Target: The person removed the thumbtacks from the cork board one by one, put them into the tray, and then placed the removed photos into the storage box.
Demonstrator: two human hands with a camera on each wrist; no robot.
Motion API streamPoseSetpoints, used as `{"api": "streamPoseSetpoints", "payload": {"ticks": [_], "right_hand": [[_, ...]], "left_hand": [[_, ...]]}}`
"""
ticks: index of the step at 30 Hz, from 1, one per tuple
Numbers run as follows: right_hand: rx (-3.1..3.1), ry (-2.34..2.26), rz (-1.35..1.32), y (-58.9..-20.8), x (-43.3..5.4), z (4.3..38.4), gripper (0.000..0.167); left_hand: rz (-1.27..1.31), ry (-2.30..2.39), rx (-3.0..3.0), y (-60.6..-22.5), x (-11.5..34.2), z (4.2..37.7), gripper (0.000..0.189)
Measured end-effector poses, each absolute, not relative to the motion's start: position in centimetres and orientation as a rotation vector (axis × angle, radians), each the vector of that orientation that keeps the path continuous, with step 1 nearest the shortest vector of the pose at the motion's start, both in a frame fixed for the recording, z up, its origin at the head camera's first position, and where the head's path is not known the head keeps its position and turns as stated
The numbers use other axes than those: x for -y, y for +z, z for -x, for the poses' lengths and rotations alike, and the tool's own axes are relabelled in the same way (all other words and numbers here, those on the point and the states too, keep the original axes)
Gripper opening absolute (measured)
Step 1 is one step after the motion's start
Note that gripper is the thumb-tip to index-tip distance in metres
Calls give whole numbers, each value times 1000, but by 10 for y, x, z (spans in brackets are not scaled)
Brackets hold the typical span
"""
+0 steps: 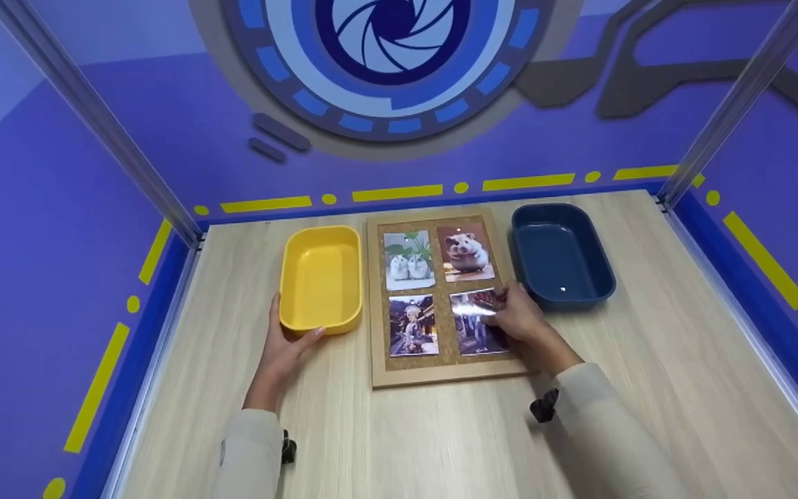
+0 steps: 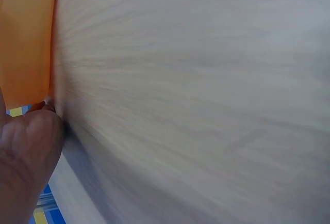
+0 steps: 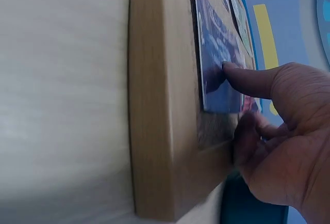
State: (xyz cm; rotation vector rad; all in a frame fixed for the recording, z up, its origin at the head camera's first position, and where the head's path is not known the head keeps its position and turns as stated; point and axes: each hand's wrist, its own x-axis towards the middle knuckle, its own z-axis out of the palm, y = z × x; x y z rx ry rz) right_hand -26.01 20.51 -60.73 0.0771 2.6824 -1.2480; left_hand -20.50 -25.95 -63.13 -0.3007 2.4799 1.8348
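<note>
A wood-framed cork board [image 1: 445, 326] lies on the table with several photos on it. My right hand [image 1: 527, 320] is at its right side, pinching the lower right photo [image 1: 475, 329]; in the right wrist view the thumb [image 3: 252, 79] lies on the glossy photo [image 3: 219, 53] and the other fingers curl by its edge. My left hand [image 1: 286, 353] holds the near left corner of a yellow tub [image 1: 323, 277], thumb on the near side and fingers along the left. That tub [image 2: 26, 38] appears orange in the left wrist view, beside the hand [image 2: 28, 141].
A dark blue tub [image 1: 558, 256] stands just right of the board, close to my right hand. Two hamster photos [image 1: 468, 260] occupy the board's upper half, and a figure photo [image 1: 413, 326] the lower left. Purple panels [image 1: 440, 163] enclose the table [image 1: 433, 443] at the back and sides.
</note>
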Motion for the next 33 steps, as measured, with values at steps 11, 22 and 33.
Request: {"api": "streamPoseSetpoints", "payload": {"ticks": [11,22,33], "right_hand": [[-2476,-1675,-139,-614,-216,262,26],[-2466,-1664,-161,-617,-214,256,13],[-2446,-1703,-118,-619,-216,253,40]], "left_hand": [[297,1850,-2435,-632,261,213,124],[297,1883,-2441,-631,261,205,117],[324,1926,-2386,-630,260,205,110]]}}
